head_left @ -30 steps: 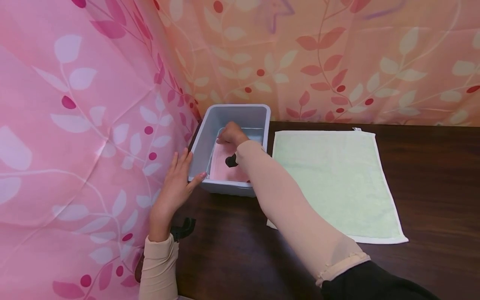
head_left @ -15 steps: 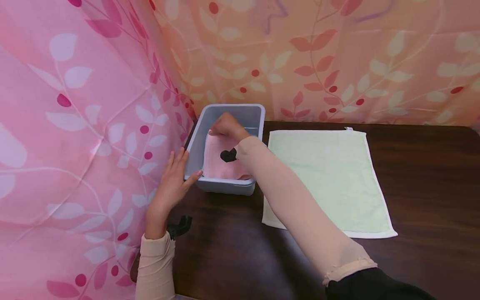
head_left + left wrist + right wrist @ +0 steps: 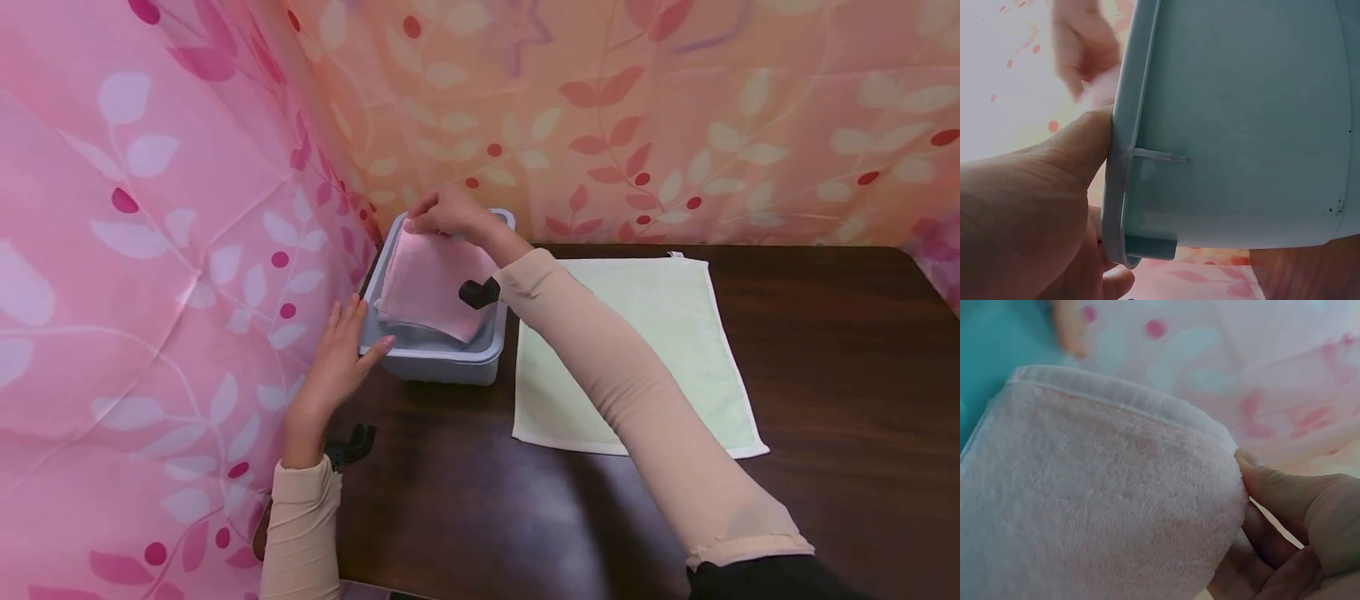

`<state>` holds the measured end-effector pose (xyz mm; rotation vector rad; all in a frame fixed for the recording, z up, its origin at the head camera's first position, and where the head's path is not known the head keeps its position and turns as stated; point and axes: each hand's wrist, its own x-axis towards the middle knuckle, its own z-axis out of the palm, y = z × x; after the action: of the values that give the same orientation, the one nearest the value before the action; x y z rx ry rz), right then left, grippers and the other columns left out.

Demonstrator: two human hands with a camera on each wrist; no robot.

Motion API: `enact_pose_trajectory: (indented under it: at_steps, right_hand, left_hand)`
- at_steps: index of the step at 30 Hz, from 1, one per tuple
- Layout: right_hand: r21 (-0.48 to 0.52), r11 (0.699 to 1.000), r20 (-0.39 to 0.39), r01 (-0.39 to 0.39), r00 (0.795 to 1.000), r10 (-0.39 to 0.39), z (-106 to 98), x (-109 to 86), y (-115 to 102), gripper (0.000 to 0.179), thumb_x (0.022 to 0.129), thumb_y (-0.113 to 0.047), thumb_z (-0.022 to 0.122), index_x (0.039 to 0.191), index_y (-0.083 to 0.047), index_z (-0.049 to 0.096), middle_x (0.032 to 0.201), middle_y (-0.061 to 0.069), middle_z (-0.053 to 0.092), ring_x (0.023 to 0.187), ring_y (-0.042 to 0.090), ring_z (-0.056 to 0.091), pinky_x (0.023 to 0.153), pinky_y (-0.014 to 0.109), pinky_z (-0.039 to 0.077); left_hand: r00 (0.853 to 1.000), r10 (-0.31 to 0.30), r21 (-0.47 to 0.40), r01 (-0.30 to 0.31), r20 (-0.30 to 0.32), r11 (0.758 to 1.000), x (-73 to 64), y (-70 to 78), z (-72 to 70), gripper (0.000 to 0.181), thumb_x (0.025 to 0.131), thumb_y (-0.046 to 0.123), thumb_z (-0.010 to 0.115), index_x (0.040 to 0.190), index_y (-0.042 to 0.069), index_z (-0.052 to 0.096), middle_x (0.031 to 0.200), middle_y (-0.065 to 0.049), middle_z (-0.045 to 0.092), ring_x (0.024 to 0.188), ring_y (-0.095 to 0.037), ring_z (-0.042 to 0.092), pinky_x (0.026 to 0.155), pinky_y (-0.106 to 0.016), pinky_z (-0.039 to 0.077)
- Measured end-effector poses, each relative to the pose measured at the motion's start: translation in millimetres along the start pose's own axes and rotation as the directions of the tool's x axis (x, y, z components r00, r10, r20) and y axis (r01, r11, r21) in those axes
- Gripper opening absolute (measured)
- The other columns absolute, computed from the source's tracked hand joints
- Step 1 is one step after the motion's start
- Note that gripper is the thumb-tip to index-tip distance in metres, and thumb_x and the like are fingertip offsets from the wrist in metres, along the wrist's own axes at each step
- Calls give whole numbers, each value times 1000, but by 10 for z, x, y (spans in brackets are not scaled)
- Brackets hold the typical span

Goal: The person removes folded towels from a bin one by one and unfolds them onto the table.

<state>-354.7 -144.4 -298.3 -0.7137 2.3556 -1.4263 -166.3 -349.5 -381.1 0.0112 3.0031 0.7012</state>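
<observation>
A pink towel (image 3: 435, 283), folded, is lifted in the mouth of a grey-blue plastic bin (image 3: 442, 369). My right hand (image 3: 457, 215) pinches it by its far left corner. In the right wrist view, the thumb and fingers of that hand (image 3: 1297, 531) grip the edge of the fluffy towel (image 3: 1116, 487) near its pale hem. My left hand (image 3: 333, 362) rests against the bin's near left corner, fingers straight along the side and thumb at the front rim. Seen from the left wrist, this hand (image 3: 1029, 194) touches the bin's rim (image 3: 1125, 125).
A pale green towel (image 3: 637, 350) with white edges lies flat on the dark wooden table (image 3: 825, 375), right of the bin. Pink floral cloth (image 3: 150, 292) hangs close on the left, and an orange floral cloth (image 3: 600, 125) hangs behind.
My right hand has risen from inside the bin, bringing the pink towel up toward the rim. The left hand stays at the bin's corner, and the head view has shifted slightly.
</observation>
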Motion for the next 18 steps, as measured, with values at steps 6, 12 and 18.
enact_pose_trajectory:
  at_steps: [6, 12, 18]
  right_hand:
    - [-3, 997, -22, 75, 997, -75, -178, -84, -217, 26, 90, -26, 72, 111, -13, 77, 96, 3, 73, 87, 16, 56, 72, 23, 49]
    - [-1, 993, -65, 118, 991, -118, -404, -242, -375, 23, 89, -27, 73, 108, -15, 78, 94, -1, 72, 89, 14, 56, 76, 23, 47]
    - [56, 982, -133, 180, 976, -172, -713, -503, -661, 22, 87, -26, 76, 106, -15, 79, 95, -2, 71, 91, 14, 59, 79, 26, 48]
  left_hand:
    - [1000, -11, -5, 11, 21, 1000, 63, -45, -21, 94, 94, 58, 53, 161, 16, 2, 169, -9, -2, 156, -37, -11, 117, -70, 13]
    - [1000, 17, -32, -16, 24, 999, 172, -42, -40, 94, 94, 55, 56, 161, 15, 2, 169, -11, 1, 156, -38, -10, 116, -71, 15]
    - [999, 41, -49, -40, 32, 998, 246, -43, -67, 91, 97, 42, 59, 160, 8, 4, 168, -17, 2, 155, -41, -8, 115, -72, 16]
